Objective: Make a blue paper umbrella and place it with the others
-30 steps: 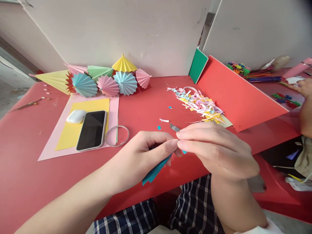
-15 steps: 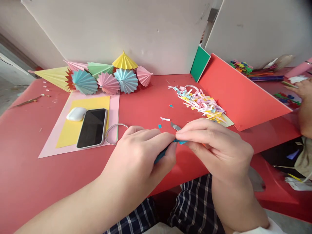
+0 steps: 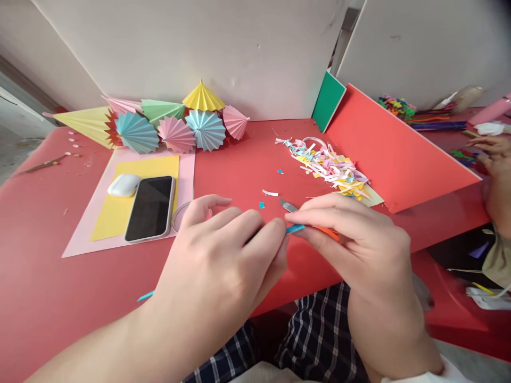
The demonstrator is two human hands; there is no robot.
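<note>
Between my hands runs a narrow blue paper strip (image 3: 295,229). My left hand (image 3: 223,255) is closed on it, back of the hand up, with the index finger lifted. Left of my left wrist a thin blue paper end (image 3: 146,296) sticks out; the hand covers whatever lies between the two. My right hand (image 3: 355,234) has its thumb and fingers together at the strip's right end. A grey metal blade (image 3: 288,206) and an orange piece (image 3: 327,232) show around the right fingers; I cannot tell whether they are one tool, or held or lying there.
Folded paper umbrellas (image 3: 175,122) line the back left. A phone (image 3: 150,207) and a white earphone case (image 3: 123,185) rest on yellow and pink paper. Paper scraps (image 3: 331,165) are heaped before a red board (image 3: 399,154). Another person's hand (image 3: 495,154) is at far right.
My left hand has rolled over, back upward, and its index finger has risen. A blue end now shows left of the wrist. My right hand stays nearly in place.
</note>
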